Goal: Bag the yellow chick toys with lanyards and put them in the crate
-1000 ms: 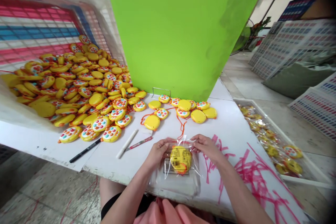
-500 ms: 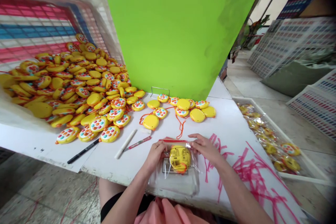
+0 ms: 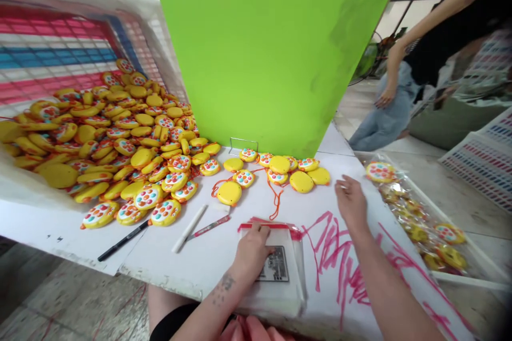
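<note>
My left hand (image 3: 253, 253) lies on a stack of clear plastic bags (image 3: 290, 290) with red strips, its fingers near the top edge; the thumb is apart from the fingers. Over the right part of the table, my right hand (image 3: 352, 200) is raised with bent fingers apart and nothing seen between them. Beyond the bags lie several yellow toys (image 3: 229, 193) with orange cords. A bagged toy (image 3: 380, 171) is at the near end of a white tray (image 3: 476, 256) on the right, beyond my right hand.
Yellow toys (image 3: 142, 159) fill a lined container (image 3: 176, 58) at left. A green board (image 3: 260, 53) stands behind the table. A black marker (image 3: 123, 241), a white pen (image 3: 190, 228) and a red-labelled pen (image 3: 210, 227) lie on the table. A person (image 3: 436, 48) is at the right.
The bagged toy has left my hands and a bagged toy now shows at the tray's far end. My right hand has moved right, my left onto the bag stack. A person has come into view.
</note>
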{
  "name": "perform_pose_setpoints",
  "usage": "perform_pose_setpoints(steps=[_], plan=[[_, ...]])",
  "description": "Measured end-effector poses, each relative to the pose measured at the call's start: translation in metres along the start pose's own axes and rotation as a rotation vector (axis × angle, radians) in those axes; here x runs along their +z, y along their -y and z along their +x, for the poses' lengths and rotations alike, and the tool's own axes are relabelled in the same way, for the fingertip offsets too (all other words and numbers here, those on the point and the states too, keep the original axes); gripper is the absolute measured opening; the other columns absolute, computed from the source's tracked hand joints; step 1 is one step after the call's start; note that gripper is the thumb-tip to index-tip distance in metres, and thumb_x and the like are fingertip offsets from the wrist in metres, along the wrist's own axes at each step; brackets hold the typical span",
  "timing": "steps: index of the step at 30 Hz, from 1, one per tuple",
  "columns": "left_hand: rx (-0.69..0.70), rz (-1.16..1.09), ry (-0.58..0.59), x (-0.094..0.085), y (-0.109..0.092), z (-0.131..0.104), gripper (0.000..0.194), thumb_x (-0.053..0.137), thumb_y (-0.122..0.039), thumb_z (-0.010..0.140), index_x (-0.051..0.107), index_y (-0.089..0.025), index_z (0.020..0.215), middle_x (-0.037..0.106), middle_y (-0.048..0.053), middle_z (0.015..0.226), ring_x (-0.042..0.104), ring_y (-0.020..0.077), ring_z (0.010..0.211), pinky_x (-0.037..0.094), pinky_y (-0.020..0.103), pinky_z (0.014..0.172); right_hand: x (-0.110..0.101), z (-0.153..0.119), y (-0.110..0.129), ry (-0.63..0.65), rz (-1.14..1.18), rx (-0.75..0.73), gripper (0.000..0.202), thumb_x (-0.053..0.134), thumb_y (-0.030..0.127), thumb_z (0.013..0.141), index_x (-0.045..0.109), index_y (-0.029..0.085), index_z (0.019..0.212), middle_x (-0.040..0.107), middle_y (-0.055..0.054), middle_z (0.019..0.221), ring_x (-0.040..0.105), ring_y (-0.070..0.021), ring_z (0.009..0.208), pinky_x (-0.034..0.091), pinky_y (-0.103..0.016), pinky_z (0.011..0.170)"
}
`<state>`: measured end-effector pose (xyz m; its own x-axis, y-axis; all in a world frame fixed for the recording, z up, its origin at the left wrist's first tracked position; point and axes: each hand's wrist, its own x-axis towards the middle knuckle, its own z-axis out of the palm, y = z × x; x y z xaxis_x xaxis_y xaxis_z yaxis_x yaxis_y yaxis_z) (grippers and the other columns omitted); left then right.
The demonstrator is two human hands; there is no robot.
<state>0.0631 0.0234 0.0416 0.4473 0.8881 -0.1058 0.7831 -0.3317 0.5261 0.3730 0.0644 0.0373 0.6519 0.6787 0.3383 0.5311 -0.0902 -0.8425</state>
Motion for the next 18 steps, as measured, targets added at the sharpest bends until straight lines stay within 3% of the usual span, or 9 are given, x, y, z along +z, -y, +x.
perform_pose_setpoints(steps=[3,5,8,13,16,18], plan=[[-0.009,0.223,-0.008,-0.002,-0.005,0.004,0.034,0.077,-0.032,0.07,0.061,-0.018,0.098,0.059,0.009,0.107,0.059,0.0272,0.096,0.049,0.036,0.075,0.047,0.004,-0.006,0.177,-0.088,0.125,0.056,0.057,0.047,0.072,0.056,0.012,0.116,0.069,-0.015,0.097,0.065,-0.0264,0.085,0.049,-0.041,0.081],[0.024,0.302,-0.071,0.002,-0.002,0.007,0.035,0.076,-0.034,0.072,0.061,-0.017,0.099,0.059,0.009,0.106,0.057,0.0288,0.099,0.048,0.04,0.081,0.07,0.006,-0.008,0.19,-0.096,0.165,0.063,0.062,0.048,0.067,0.055,0.009,0.116,0.067,-0.02,0.102,0.062,-0.0326,0.096,0.046,-0.046,0.088],[0.059,0.357,-0.179,0.013,0.004,0.006,0.027,0.071,-0.031,0.077,0.061,-0.018,0.099,0.059,0.009,0.102,0.055,0.0286,0.097,0.046,0.044,0.084,0.087,0.01,-0.008,0.185,-0.075,0.202,0.075,0.069,0.046,0.06,0.05,0.008,0.121,0.059,-0.024,0.118,0.054,-0.0373,0.112,0.039,-0.05,0.097],[0.167,0.305,-0.304,0.026,0.011,-0.002,0.014,0.064,-0.022,0.083,0.059,-0.018,0.095,0.059,0.006,0.105,0.051,0.0266,0.1,0.043,0.046,0.089,0.087,0.0,-0.008,0.244,0.078,0.221,0.068,0.074,0.045,0.053,0.055,0.012,0.109,0.061,-0.018,0.115,0.056,-0.034,0.109,0.044,-0.048,0.095],[0.276,0.245,-0.347,0.028,0.013,-0.004,0.006,0.059,-0.017,0.086,0.057,-0.018,0.092,0.061,0.004,0.099,0.051,0.023,0.101,0.036,0.047,0.101,0.073,-0.019,-0.003,0.317,0.209,0.241,0.064,0.071,0.049,0.057,0.054,0.015,0.109,0.064,-0.014,0.11,0.062,-0.0293,0.1,0.052,-0.044,0.084],[0.278,0.201,-0.343,0.028,0.014,-0.004,0.002,0.058,-0.018,0.087,0.056,-0.018,0.086,0.061,0.003,0.091,0.053,0.022,0.094,0.037,0.046,0.099,0.056,-0.034,0.005,0.379,0.291,0.252,0.061,0.07,0.051,0.062,0.053,0.016,0.11,0.066,-0.011,0.107,0.064,-0.0265,0.094,0.055,-0.041,0.078]])
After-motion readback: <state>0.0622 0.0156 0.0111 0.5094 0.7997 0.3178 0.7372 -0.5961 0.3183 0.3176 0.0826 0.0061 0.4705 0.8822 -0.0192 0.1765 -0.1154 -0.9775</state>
